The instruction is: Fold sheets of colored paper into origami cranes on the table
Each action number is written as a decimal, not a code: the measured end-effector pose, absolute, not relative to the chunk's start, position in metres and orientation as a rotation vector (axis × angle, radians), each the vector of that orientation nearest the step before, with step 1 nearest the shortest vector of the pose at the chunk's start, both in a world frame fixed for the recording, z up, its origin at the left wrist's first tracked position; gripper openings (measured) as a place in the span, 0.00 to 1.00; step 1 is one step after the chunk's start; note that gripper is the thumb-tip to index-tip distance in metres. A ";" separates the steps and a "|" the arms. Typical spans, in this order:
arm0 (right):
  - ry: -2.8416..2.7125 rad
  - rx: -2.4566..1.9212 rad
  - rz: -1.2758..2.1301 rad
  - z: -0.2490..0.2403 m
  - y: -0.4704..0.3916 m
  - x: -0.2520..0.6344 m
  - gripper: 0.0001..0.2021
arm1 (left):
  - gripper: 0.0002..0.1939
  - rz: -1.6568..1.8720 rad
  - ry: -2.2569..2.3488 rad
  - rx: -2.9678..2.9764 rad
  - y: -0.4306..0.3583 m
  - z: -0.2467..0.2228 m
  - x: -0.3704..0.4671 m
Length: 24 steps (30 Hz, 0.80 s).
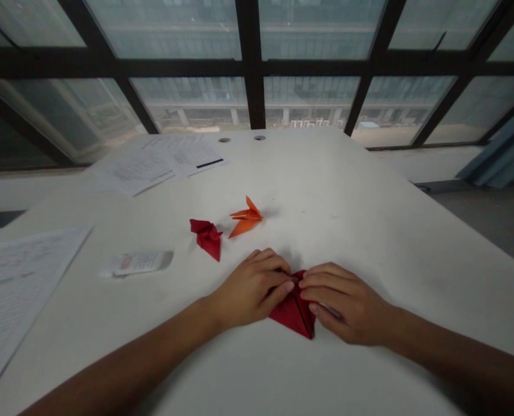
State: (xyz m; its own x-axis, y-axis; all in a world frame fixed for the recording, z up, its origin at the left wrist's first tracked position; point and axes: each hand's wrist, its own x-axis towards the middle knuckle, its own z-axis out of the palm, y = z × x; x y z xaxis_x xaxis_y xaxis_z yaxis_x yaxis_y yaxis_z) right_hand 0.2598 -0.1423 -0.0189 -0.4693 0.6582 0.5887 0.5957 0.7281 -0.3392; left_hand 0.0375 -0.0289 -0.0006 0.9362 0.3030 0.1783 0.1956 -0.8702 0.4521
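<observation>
A folded piece of red paper [294, 315] lies on the white table, its pointed end towards me. My left hand [254, 286] has its fingers closed on the paper's upper left part. From the right, my right hand [346, 300] grips the upper right edge with bent fingers. The fingertips of both hands nearly meet at the top of the paper and hide part of it. Beyond my left hand sit a small red folded paper figure [209, 236] and an orange folded paper figure [246, 218], a little apart from each other.
On the left lie a small white packet [139, 263] and a printed sheet [26, 283]. More printed sheets [152, 162] overlap at the table's far left. Two round holes are near the far edge of the white table [413, 254]. Windows stand behind it, with a blue curtain [502, 156] at right.
</observation>
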 end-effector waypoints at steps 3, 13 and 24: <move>-2.233 -1.033 0.106 -0.022 -0.141 0.260 0.10 | 0.08 0.332 0.381 2.625 -0.027 -0.004 0.039; -2.333 -1.165 0.154 -0.023 -0.141 0.258 0.12 | 0.11 0.350 0.487 2.580 -0.027 -0.008 0.042; -2.321 -1.241 0.180 -0.023 -0.140 0.258 0.11 | 0.08 0.316 0.435 2.627 -0.026 -0.007 0.042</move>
State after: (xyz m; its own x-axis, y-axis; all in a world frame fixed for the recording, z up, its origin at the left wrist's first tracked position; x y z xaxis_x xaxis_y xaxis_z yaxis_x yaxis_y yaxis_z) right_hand 0.2577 -0.1401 -0.0226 -0.4607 0.8093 0.3643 0.7435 0.5761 -0.3395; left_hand 0.0420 -0.0259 -0.0068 0.9238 0.3536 0.1467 0.2489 -0.8461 0.4713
